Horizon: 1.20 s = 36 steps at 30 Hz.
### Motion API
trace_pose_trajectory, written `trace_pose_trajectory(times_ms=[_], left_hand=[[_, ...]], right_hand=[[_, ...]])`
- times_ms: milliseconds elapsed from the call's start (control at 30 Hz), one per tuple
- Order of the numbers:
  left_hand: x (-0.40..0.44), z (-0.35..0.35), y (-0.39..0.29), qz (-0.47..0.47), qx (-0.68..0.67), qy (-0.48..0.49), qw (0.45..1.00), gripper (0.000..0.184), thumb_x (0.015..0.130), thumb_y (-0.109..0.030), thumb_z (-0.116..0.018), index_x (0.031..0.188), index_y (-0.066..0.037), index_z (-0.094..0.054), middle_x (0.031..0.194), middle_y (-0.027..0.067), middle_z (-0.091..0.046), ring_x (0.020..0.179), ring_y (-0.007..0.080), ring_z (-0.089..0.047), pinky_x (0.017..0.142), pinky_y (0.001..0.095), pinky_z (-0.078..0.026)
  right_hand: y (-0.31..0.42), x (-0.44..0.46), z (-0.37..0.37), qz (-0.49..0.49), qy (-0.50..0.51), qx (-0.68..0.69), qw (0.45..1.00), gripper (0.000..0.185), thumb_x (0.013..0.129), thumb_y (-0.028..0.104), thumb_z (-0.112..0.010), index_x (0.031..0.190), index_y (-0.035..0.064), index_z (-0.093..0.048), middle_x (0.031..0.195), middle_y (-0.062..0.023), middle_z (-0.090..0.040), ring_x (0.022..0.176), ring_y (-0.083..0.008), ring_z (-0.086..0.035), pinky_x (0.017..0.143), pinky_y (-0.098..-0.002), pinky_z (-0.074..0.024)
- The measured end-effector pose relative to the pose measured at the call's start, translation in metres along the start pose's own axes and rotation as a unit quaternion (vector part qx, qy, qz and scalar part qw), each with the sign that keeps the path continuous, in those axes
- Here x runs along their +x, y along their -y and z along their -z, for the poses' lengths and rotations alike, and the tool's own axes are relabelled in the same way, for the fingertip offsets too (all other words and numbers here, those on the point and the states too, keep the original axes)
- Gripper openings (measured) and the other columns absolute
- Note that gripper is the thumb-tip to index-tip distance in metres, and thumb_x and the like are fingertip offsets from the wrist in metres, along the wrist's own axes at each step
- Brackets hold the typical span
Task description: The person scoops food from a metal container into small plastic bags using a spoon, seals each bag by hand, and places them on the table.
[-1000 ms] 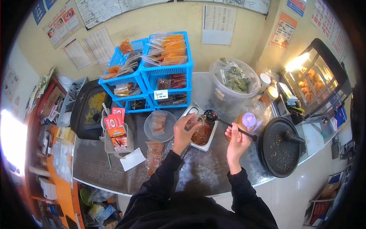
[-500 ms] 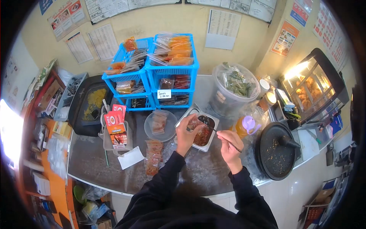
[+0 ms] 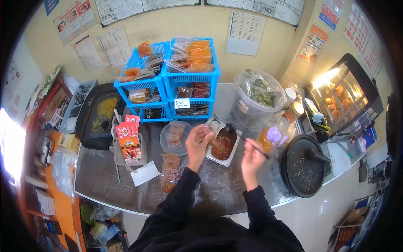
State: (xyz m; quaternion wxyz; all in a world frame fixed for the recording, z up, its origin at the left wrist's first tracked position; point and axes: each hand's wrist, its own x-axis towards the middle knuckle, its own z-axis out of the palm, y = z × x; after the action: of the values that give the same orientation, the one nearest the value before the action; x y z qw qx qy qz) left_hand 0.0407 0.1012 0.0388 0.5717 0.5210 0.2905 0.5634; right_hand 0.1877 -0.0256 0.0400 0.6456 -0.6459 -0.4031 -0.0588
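My left hand (image 3: pixel 197 145) pinches a small clear plastic bag (image 3: pixel 216 142) beside the left rim of a metal tray. Reddish-brown sauce (image 3: pixel 222 147) fills much of that tray (image 3: pixel 223 161). In my right hand (image 3: pixel 252 157) is the handle of a black spoon (image 3: pixel 231 129), whose bowl lies over the tray's upper right part. Left of my left hand, a round clear lid (image 3: pixel 163 140) carries filled sachets (image 3: pixel 176 135). More filled sachets (image 3: pixel 170 170) lie on the table below it.
Blue stacked baskets (image 3: pixel 191 77) of packets stand behind. A clear bucket (image 3: pixel 252 113) holds bagged leaves. To the right are a purple-capped bottle (image 3: pixel 273 136), a stone mortar (image 3: pixel 302 176) and a lit food cabinet (image 3: pixel 342 98). A box with red cards (image 3: pixel 130 147) and a black tray (image 3: pixel 90 130) stand left.
Since half a second ago, the spoon has moved away from the bag, back over the tray. My left hand has shifted slightly left with the bag.
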Motion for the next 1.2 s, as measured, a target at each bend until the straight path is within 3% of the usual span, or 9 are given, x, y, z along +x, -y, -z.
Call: trace_pose_trajectory(times_ms=[100, 200, 300, 433, 500, 567, 733, 1033, 1200], left_hand=[[-0.003, 0.007, -0.005, 0.012, 0.008, 0.018, 1.000, 0.043, 0.091, -0.006, -0.078, 0.125, 0.003, -0.054, 0.108, 0.0142, -0.073, 0.100, 0.0168, -0.070, 0.086, 0.0277, -0.056], [0.005, 0.006, -0.016, 0.029, 0.004, 0.019, 0.999, 0.039, 0.093, -0.007, -0.077, 0.122, 0.002, -0.053, 0.103, 0.0138, -0.073, 0.097, 0.0154, -0.070, 0.083, 0.0265, -0.056], [0.011, 0.008, -0.032, 0.062, 0.043, 0.005, 0.997, 0.037, 0.093, -0.008, -0.076, 0.118, 0.001, -0.050, 0.098, 0.0135, -0.073, 0.093, 0.0141, -0.070, 0.079, 0.0252, -0.055], [0.013, -0.001, -0.045, 0.030, 0.024, -0.005, 0.999, 0.035, 0.092, -0.005, -0.076, 0.113, -0.001, -0.049, 0.094, 0.0117, -0.072, 0.089, 0.0130, -0.070, 0.074, 0.0240, -0.055], [0.008, -0.013, -0.056, 0.028, -0.016, -0.013, 0.999, 0.035, 0.091, -0.004, -0.077, 0.111, -0.001, -0.048, 0.093, 0.0112, -0.071, 0.088, 0.0130, -0.069, 0.073, 0.0236, -0.055], [0.008, -0.023, -0.068, 0.027, -0.065, -0.025, 0.997, 0.036, 0.090, -0.002, -0.078, 0.109, -0.002, -0.047, 0.094, 0.0112, -0.071, 0.089, 0.0133, -0.069, 0.071, 0.0229, -0.055], [0.011, 0.014, -0.081, 0.103, -0.068, 0.122, 0.985, 0.034, 0.097, -0.016, -0.072, 0.121, 0.006, -0.064, 0.112, 0.0120, -0.074, 0.096, 0.0125, -0.069, 0.086, 0.0269, -0.055], [-0.008, 0.026, -0.092, 0.103, -0.050, 0.044, 0.992, 0.018, 0.096, -0.012, -0.073, 0.103, 0.004, -0.073, 0.094, 0.0067, -0.074, 0.084, 0.0090, -0.069, 0.076, 0.0222, -0.055], [-0.015, 0.029, -0.105, 0.117, -0.042, 0.016, 0.992, 0.017, 0.095, -0.011, -0.075, 0.104, 0.003, -0.073, 0.090, 0.0068, -0.075, 0.074, 0.0089, -0.068, 0.065, 0.0227, -0.053]], right_hand=[[-0.014, -0.011, -0.002, 0.159, 0.258, -0.208, 0.930, 0.027, 0.087, 0.006, -0.071, 0.114, 0.0078, -0.071, 0.101, -0.0048, -0.070, 0.095, -0.0260, -0.065, 0.079, -0.0377, -0.0527], [-0.010, -0.015, -0.012, 0.188, 0.352, -0.263, 0.878, 0.029, 0.085, 0.007, -0.069, 0.114, 0.0081, -0.071, 0.099, -0.0040, -0.069, 0.095, -0.0292, -0.062, 0.078, -0.0392, -0.0510], [0.012, -0.001, -0.013, 0.219, 0.372, -0.278, 0.858, 0.028, 0.088, 0.007, -0.066, 0.116, 0.0063, -0.070, 0.100, -0.0054, -0.069, 0.098, -0.0294, -0.063, 0.081, -0.0387, -0.0512], [0.045, 0.015, -0.030, 0.066, 0.238, -0.028, 0.968, 0.030, 0.086, 0.012, -0.077, 0.114, 0.0034, -0.071, 0.103, -0.0094, -0.072, 0.090, -0.0243, -0.067, 0.076, -0.0354, -0.0516], [0.074, 0.019, -0.033, -0.047, 0.264, 0.061, 0.961, 0.029, 0.088, 0.016, -0.078, 0.112, 0.0020, -0.072, 0.101, -0.0124, -0.073, 0.091, -0.0252, -0.069, 0.076, -0.0361, -0.0522], [0.073, 0.015, -0.041, -0.119, 0.253, 0.102, 0.955, 0.027, 0.088, 0.020, -0.081, 0.105, -0.0003, -0.074, 0.085, -0.0087, -0.072, 0.079, -0.0129, -0.068, 0.068, -0.0288, -0.0502], [0.081, 0.014, -0.041, -0.228, 0.273, 0.249, 0.901, 0.022, 0.092, 0.018, -0.078, 0.099, -0.0022, -0.074, 0.074, 0.0016, -0.068, 0.069, -0.0022, -0.056, 0.062, -0.0221, -0.0444], [0.101, -0.001, -0.049, -0.172, 0.270, 0.228, 0.920, 0.021, 0.091, 0.018, -0.078, 0.096, -0.0016, -0.071, 0.076, 0.0013, -0.067, 0.070, -0.0027, -0.055, 0.060, -0.0233, -0.0417], [0.096, -0.013, -0.059, -0.179, 0.299, 0.145, 0.926, 0.024, 0.085, 0.016, -0.081, 0.098, -0.0011, -0.070, 0.080, -0.0044, -0.071, 0.079, -0.0079, -0.063, 0.072, -0.0259, -0.0486]])
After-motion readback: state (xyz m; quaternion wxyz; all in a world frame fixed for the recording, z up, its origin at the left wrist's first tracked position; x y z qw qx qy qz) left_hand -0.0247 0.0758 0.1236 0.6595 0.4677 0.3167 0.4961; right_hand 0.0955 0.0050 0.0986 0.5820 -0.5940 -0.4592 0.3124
